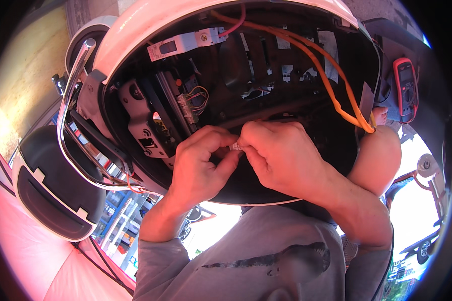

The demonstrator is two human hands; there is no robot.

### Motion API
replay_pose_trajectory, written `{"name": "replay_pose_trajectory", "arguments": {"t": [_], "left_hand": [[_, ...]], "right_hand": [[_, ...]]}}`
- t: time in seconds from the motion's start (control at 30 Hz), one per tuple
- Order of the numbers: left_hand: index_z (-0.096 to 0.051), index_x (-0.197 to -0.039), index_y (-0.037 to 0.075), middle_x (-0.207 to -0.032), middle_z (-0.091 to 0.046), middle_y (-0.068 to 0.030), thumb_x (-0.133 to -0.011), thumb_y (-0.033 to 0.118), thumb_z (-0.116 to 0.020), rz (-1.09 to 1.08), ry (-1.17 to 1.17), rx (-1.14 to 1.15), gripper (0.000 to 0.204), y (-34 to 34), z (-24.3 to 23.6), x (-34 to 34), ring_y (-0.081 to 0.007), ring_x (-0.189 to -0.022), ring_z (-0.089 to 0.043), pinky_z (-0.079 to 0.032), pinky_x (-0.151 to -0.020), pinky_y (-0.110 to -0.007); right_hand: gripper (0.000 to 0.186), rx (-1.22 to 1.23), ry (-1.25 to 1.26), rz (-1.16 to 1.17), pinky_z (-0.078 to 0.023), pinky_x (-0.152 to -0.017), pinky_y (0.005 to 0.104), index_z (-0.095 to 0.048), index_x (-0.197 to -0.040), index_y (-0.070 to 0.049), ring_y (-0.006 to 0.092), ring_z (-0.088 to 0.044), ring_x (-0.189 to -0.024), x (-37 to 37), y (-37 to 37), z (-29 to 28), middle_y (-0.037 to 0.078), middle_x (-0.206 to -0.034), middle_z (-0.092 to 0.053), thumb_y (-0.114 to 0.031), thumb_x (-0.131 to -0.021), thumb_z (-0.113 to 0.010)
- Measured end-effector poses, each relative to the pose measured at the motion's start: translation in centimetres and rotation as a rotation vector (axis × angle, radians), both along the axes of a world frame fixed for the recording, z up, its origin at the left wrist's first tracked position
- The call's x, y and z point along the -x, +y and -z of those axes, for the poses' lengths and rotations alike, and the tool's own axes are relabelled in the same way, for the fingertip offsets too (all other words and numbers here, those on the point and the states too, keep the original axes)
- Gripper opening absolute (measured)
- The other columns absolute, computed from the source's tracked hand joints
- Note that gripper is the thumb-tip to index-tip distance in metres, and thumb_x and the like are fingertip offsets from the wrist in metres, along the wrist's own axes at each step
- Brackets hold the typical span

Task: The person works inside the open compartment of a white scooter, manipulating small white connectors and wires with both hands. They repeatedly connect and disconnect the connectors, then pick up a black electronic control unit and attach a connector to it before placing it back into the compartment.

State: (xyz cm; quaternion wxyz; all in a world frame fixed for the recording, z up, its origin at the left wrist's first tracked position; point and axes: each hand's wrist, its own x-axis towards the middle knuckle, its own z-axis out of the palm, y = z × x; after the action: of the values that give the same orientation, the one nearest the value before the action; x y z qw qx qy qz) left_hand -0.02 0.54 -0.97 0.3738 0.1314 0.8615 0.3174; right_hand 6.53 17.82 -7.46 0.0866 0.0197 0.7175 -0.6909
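Over the open body compartment of a scooter, my two hands meet at a small whitish connector-like piece (235, 147). My left hand (201, 163) pinches it between thumb and forefinger. From the other side my right hand (281, 155) grips it too, fingers curled in. Most of the piece is covered by the fingertips, so its exact kind is unclear. Just beyond my left hand, a connector block with thin wires (188, 105) is fixed inside the compartment. A white circuit breaker (183, 44) with a pink wire lies across the far side, apart from both hands.
Thick orange cables (331, 85) run from the far side down the right. A red multimeter (406, 90) sits at the right edge. Near it shows a bent bare limb (379, 155). A chrome rail (63, 120) and a black-and-white top case (58, 185) stand on the left.
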Motion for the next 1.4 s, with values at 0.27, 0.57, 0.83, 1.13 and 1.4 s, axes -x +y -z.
{"name": "replay_pose_trajectory", "arguments": {"t": [0.27,0.57,0.83,1.13,1.4], "left_hand": [[-0.069,-0.097,-0.007,-0.095,-0.069,-0.0125,-0.081,-0.007,-0.074,0.024,0.008,0.001,0.017,-0.05,-0.07,0.03,-0.0198,-0.071,-0.071,-0.056,-0.061,-0.029],[-0.069,-0.097,-0.007,-0.094,-0.069,-0.0119,-0.08,-0.008,-0.073,0.003,-0.008,0.037,0.018,0.25,-0.23,0.17,-0.0201,-0.073,-0.072,-0.057,-0.061,-0.028],[-0.069,-0.098,-0.007,-0.097,-0.068,-0.0124,-0.08,-0.009,-0.073,-0.006,-0.032,0.012,0.019,0.22,-0.24,0.28,-0.0204,-0.078,-0.074,-0.06,-0.067,-0.028],[-0.07,-0.098,-0.007,-0.097,-0.069,-0.0125,-0.08,-0.009,-0.073,-0.014,-0.027,0.014,0.019,0.24,-0.22,0.28,-0.0196,-0.078,-0.073,-0.06,-0.067,-0.027],[-0.07,-0.098,-0.007,-0.096,-0.068,-0.0116,-0.08,-0.009,-0.074,-0.037,-0.042,0.032,0.018,0.25,-0.25,0.26,-0.0179,-0.074,-0.072,-0.058,-0.064,-0.027]], "right_hand": [[0.01,-0.015,0.005,-0.026,-0.05,-0.056,0.0432,-0.058,-0.087,-0.001,0.0399,-0.065,-0.067,0.04,-0.01,-0.18,0.017,-0.075,-0.064,0.002,-0.083,-0.067],[0.012,-0.044,0.013,0.011,-0.05,-0.055,0.0439,-0.057,-0.087,-0.001,0.0403,-0.064,-0.067,0.04,-0.36,-0.27,0.017,-0.073,-0.063,0.003,-0.082,-0.067],[0.014,0.068,-0.056,0.029,-0.048,-0.052,0.0421,-0.056,-0.089,-0.001,0.0397,-0.064,-0.062,-0.1,-0.03,0.14,0.017,-0.069,-0.063,0.005,-0.082,-0.067],[0.014,0.046,-0.047,0.005,-0.049,-0.053,0.0427,-0.056,-0.091,-0.001,0.0402,-0.064,-0.063,-0.01,0.08,0.06,0.017,-0.07,-0.063,0.004,-0.083,-0.066],[0.014,-0.038,0.002,0.003,-0.052,-0.056,0.0447,-0.056,-0.09,-0.001,0.0403,-0.065,-0.067,-0.07,0.04,-0.51,0.016,-0.076,-0.065,0.003,-0.082,-0.067]]}}
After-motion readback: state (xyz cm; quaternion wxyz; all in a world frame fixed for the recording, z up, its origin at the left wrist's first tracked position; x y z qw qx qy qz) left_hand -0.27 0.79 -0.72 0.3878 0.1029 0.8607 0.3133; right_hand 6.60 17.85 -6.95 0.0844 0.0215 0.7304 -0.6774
